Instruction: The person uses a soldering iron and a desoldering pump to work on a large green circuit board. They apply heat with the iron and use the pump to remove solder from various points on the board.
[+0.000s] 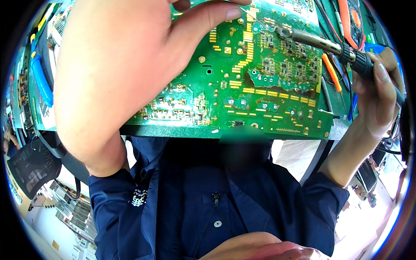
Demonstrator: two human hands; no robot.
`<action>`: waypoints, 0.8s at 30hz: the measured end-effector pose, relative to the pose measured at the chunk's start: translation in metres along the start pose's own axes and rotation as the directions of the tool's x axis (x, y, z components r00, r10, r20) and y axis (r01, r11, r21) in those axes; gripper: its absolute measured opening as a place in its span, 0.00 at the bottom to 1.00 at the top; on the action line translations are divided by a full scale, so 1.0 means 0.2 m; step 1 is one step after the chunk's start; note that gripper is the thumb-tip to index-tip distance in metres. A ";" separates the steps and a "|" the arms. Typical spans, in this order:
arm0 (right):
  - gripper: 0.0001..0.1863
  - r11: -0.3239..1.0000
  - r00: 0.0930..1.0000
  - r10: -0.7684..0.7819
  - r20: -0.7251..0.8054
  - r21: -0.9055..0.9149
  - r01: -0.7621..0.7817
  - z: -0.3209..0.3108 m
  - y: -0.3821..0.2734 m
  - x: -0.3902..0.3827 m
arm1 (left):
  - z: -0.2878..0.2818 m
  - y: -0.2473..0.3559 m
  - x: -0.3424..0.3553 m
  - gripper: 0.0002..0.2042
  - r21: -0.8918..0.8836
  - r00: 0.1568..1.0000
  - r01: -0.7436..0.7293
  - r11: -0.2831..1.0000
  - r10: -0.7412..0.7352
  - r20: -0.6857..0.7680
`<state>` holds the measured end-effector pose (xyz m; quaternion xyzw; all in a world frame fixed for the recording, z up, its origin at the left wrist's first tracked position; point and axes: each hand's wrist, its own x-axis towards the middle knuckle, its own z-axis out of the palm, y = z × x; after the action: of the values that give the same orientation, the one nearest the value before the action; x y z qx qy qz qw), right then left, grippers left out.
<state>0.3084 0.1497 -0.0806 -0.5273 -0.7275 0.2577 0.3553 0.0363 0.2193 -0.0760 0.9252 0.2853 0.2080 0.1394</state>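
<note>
Circuit board [208, 112] lies flat on the table [173, 131], in front of the person's body, its near edge close to the table's near edge. The right hand [381, 82] has its grip clamped around the dark, ribbed handle of a soldering iron [316, 41], whose metal shaft slants leftward to a darkened tip at the upper part of the board. The left hand [186, 26] reaches across from the other side; its grip appears pinched together on a thin wire [253, 17], probably solder, though its fingertips are partly cut off by the upper edge of the view. Whether tip, wire and pad actually touch cannot be told.

Good work here would call for the iron held lightly but steadily, its tip heating pad and lead together, with the wire fed to the heated joint in small amounts. Lingering could lift a pad or bridge the closely packed parts, and the left fingers are best kept clear of the hot shaft.

The board is stiff, green and glossy, with rows of flat gold rectangles, round gold-rimmed holes and clusters of tiny dark components. Brownish residue with a ragged border surrounds the right-hand clusters. The table's edge looks pebbled and dark.
</note>
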 end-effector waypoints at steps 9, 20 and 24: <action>0.17 0.999 0.999 0.033 -0.008 0.002 -0.033 -0.04 0.04 -0.01 | 0.01 0.00 -0.01 0.04 0.007 1.000 -0.012 1.000 0.012 0.002; 0.14 0.983 0.983 -0.176 0.041 -0.035 0.178 -0.05 0.07 -0.01 | 0.01 0.00 -0.01 0.04 0.012 1.000 -0.018 1.000 0.018 -0.002; 0.15 0.995 0.990 -0.103 0.100 0.025 0.101 -0.06 0.05 0.02 | 0.01 -0.01 -0.01 0.04 0.018 1.000 -0.021 1.000 0.021 -0.003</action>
<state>0.3223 0.1572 -0.0787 -0.4721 -0.7681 0.2728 0.3358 0.0345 0.2185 -0.0795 0.9289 0.2779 0.2084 0.1282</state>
